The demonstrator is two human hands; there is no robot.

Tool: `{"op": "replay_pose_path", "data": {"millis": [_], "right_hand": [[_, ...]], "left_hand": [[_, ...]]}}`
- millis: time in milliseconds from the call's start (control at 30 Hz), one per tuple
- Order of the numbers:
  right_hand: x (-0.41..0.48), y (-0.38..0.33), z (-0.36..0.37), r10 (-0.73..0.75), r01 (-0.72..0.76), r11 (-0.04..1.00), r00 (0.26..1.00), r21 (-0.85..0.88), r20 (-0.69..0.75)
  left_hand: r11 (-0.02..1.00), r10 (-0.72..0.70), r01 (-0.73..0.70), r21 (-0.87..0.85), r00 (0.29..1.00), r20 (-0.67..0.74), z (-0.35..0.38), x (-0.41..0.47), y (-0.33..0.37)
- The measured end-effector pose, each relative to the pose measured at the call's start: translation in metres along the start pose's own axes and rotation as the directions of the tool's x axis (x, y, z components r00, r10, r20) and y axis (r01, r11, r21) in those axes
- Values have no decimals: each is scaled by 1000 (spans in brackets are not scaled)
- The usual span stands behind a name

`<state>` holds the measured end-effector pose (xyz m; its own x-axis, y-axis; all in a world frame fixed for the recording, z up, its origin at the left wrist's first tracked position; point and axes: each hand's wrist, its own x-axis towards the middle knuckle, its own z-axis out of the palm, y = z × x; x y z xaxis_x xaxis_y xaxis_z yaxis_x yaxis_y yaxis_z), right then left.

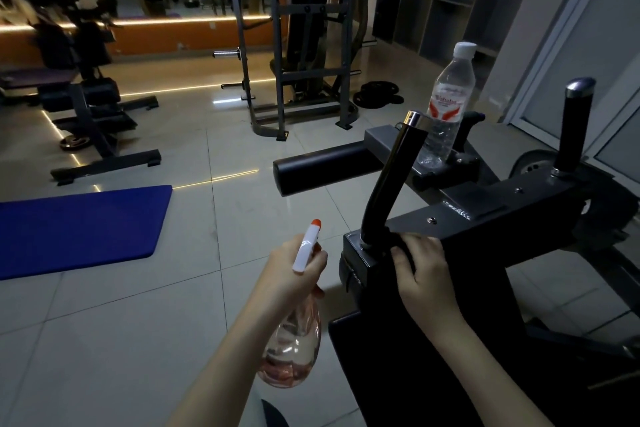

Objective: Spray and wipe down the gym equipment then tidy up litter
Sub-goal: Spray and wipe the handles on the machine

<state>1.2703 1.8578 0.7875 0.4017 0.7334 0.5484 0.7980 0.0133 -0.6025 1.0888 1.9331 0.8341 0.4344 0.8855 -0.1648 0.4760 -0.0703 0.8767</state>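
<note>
Nearest to us, our left hand (294,270) was wrapped round the neck of the spray bottle (294,340). Its clear pinkish body hung below the fist and its orange-tipped nozzle pointed up and away, just left of the machine. Beside it, our right hand (426,274) lay on the machine frame (485,218) with its fingers curled over the top edge, right at the foot of the near handle (391,177). Something dark sat under those fingers. We could not tell whether it was a cloth or part of the frame.

We judged that we were in the spray-and-wipe step, working on this machine's near corner. The next move seemed to call for turning the nozzle towards the handle or the frame, since it was not yet aimed at either. After that the wetted surface would need wiping.

Further along the machine a black roller pad (329,170) stuck out to the left, and a second handle (575,128) stood upright on the right. Between them a clear water bottle (446,104) with a white cap stood on the machine. We took it for likely litter, to be picked up once the wiping was done.

Beyond, a blue mat (79,225) lay on the tiled floor to the left. A rack (304,62) stood further back with weight plates (377,94) by its foot.
</note>
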Motion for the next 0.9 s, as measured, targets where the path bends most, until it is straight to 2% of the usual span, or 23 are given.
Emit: {"op": "replay_pose_path", "data": {"millis": [67, 133, 200, 233, 300, 400, 500, 567, 700, 900], "right_hand": [[9, -18, -6, -100, 97, 995, 982, -24, -160], [25, -34, -8, -332, 298, 937, 922, -183, -198], [45, -35, -1, -524, 460, 785, 851, -415, -48], [53, -33, 4, -558, 507, 702, 828, -500, 55], [62, -26, 13, -562, 570, 585, 798, -577, 219], [65, -25, 20, -562, 609, 518, 772, -601, 298], [57, -31, 31, -503, 622, 422, 766, -659, 401], [49, -34, 39, -434, 633, 413, 769, -655, 469], [39, -35, 43, -397, 618, 473, 786, -628, 474], [30, -25, 37, -493, 645, 614, 763, -455, 418]], "left_hand": [[1000, -1, 1, -2, 1000, -9, -1, -2, 1], [1000, -9, 8, -9, 1000, -15, -3, -4, -1], [1000, -15, 14, -22, 1000, -20, -4, -5, -3], [1000, -13, 13, -15, 1000, -26, -4, -6, -4], [1000, -14, 14, -12, 999, -28, -4, -8, -6], [1000, -26, 25, -8, 999, -31, -5, -9, -10], [1000, -20, 20, -4, 999, -39, -5, -9, -12], [1000, -12, 11, -1, 999, -45, -5, -9, -10], [1000, 6, -5, 20, 999, -44, -7, -7, -7], [999, 28, -26, 41, 998, -51, -10, -4, -2]]}}
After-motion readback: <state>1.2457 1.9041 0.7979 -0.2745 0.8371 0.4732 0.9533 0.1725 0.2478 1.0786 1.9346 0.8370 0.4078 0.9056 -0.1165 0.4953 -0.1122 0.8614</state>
